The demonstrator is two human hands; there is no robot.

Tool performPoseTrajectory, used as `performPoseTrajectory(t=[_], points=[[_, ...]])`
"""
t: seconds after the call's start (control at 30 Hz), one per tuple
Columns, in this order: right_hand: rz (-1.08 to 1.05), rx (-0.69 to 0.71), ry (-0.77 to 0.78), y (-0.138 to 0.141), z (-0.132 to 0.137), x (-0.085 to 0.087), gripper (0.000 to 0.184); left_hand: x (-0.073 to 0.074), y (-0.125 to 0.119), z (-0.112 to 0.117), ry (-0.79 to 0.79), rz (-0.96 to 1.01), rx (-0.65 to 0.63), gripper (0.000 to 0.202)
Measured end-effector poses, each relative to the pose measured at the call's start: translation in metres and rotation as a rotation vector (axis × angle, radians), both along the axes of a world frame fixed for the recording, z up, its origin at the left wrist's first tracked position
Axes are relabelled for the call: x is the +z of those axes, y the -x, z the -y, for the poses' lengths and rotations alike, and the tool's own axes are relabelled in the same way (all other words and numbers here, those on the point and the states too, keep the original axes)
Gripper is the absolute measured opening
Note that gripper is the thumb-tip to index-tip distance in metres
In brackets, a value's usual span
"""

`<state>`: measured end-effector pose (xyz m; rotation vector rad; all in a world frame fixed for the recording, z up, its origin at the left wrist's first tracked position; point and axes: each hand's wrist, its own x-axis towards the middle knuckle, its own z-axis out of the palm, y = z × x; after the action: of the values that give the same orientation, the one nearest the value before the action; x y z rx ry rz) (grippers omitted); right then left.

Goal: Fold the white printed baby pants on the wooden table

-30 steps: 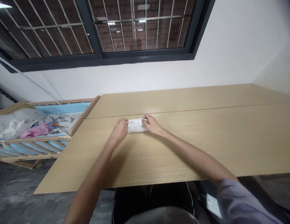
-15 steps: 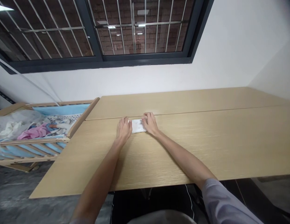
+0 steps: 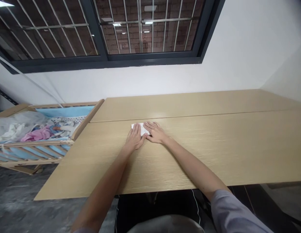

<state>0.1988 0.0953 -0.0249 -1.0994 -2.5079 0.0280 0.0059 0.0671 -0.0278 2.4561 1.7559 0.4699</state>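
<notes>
A small white folded cloth [image 3: 143, 130] with faint markings lies on the wooden table [image 3: 201, 145]. My left hand [image 3: 135, 137] rests flat over its left part, fingers stretched out. Over the right part lies my right hand [image 3: 154, 132], also flat with the fingers extended. The thumbs come close together at the cloth's near edge. Both hands cover much of the cloth, so only its middle and a far left corner show.
To the left stands a wooden crib [image 3: 86, 124] with blue lining, holding clothes and a pink cloth [image 3: 38, 133]. A seam crosses the table beyond my hands. Behind are a white wall and a barred, dark-framed window [image 3: 150, 60].
My hands have moved from gripping the cloth's two sides to lying flat on top of it. The thumbs are closer together, and the view has shifted slightly.
</notes>
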Motion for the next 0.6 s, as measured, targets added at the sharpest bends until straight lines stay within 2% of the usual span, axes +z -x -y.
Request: performPoseTrajectory(t=[0.1, 0.23, 0.37, 0.47, 0.6], points=[[-0.009, -0.027, -0.007, -0.007, -0.001, 0.000, 0.069, 0.001, 0.000, 0.001, 0.008, -0.014, 0.001, 0.078], [-0.036, 0.010, 0.006, -0.012, -0.001, -0.001, 0.073, 0.004, 0.006, 0.002, -0.002, -0.020, -0.034, 0.081], [-0.077, 0.012, 0.103, -0.013, -0.002, 0.000, 0.078, 0.014, 0.023, -0.004, -0.007, -0.016, -0.122, 0.084], [-0.113, -0.004, 0.159, -0.013, -0.006, -0.001, 0.076, 0.018, 0.030, -0.010, 0.002, 0.011, -0.150, 0.078], [-0.229, -0.002, 0.106, -0.012, -0.009, -0.002, 0.064, 0.019, 0.023, -0.010, -0.017, 0.091, -0.126, 0.062]])
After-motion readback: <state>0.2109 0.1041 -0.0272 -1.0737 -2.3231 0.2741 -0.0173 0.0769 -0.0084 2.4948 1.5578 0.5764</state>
